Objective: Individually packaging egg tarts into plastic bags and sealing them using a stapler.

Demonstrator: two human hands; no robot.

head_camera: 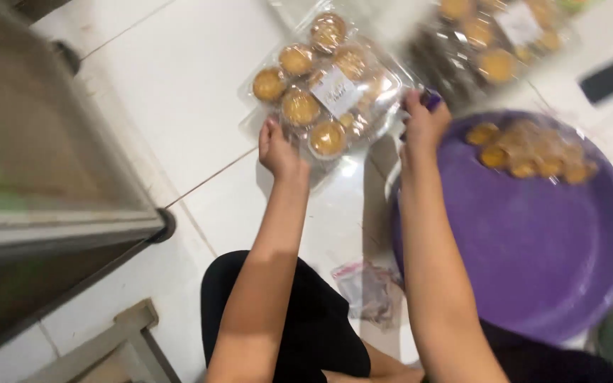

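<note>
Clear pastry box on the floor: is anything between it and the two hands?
Nothing visible. The left hand touches the clear pastry box at its near edge; the right hand is at its right edge, apparently touching.

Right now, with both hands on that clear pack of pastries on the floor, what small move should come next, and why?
Probably press the near edge shut. The left hand rests on the near corner of the clear pastry pack, and the right hand is at its right edge with something small and purple in it. The lid looks loose there, though blur hides the seam.
</note>
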